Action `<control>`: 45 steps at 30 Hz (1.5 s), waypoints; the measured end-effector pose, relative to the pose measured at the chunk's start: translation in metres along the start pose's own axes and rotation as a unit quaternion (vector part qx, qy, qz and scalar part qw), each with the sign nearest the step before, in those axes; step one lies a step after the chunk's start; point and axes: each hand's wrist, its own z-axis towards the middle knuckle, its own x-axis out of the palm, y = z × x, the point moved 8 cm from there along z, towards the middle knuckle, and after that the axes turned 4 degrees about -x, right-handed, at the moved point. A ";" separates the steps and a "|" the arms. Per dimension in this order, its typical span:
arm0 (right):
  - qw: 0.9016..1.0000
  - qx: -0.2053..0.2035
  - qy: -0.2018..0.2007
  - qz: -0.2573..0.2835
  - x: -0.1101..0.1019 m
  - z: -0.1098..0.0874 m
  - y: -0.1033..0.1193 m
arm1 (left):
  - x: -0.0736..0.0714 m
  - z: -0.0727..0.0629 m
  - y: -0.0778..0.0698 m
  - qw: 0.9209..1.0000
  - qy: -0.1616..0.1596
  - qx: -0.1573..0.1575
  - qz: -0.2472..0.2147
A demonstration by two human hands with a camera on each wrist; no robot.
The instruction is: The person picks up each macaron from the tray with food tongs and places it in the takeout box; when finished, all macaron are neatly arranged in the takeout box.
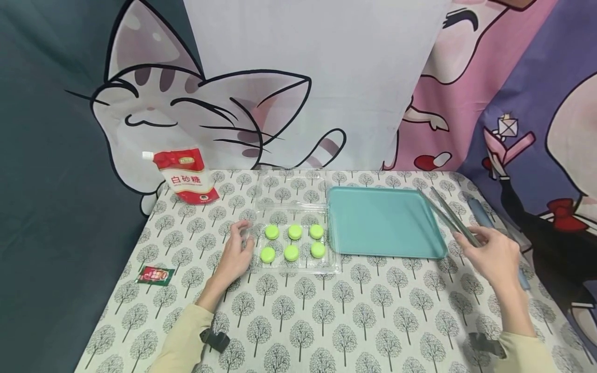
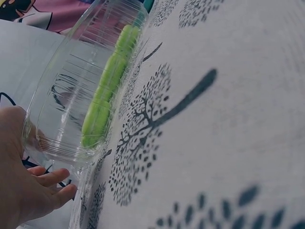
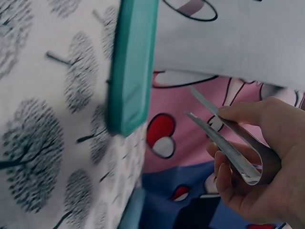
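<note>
A clear plastic box (image 1: 298, 267) lies with its lid (image 1: 294, 187) folded back, holding several bright green macarons (image 1: 291, 253) in two rows. My left hand (image 1: 237, 255) is at the box's left edge, fingers loosely bent and thumb right at the plastic wall; the left wrist view shows the macarons (image 2: 102, 102) through the side. With my right hand (image 1: 496, 256) I hold metal tongs (image 3: 238, 140) near their bent end, thumb on one arm and fingers on the other. The tips of the tongs are apart, over the right side of a teal tray (image 1: 387, 223).
A red and white sugar pouch (image 1: 186, 176) with a white cap lies at the back left. A small red and green packet (image 1: 155, 275) is at the left. Along the right edge lies a blue object (image 1: 480, 212), partly behind my right hand. A printed curtain (image 1: 364, 103) hangs behind the table.
</note>
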 end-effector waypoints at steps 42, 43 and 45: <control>0.967 0.103 0.227 -0.060 0.056 -0.015 -0.085 | -0.006 0.000 0.009 0.999 0.030 -0.001 -0.027; 0.967 0.100 0.229 -0.060 0.056 -0.014 -0.084 | -0.007 -0.001 0.009 0.999 0.030 -0.002 -0.027; 0.968 0.092 0.227 -0.057 0.054 -0.013 -0.081 | -0.008 -0.001 0.008 0.999 0.034 -0.001 -0.025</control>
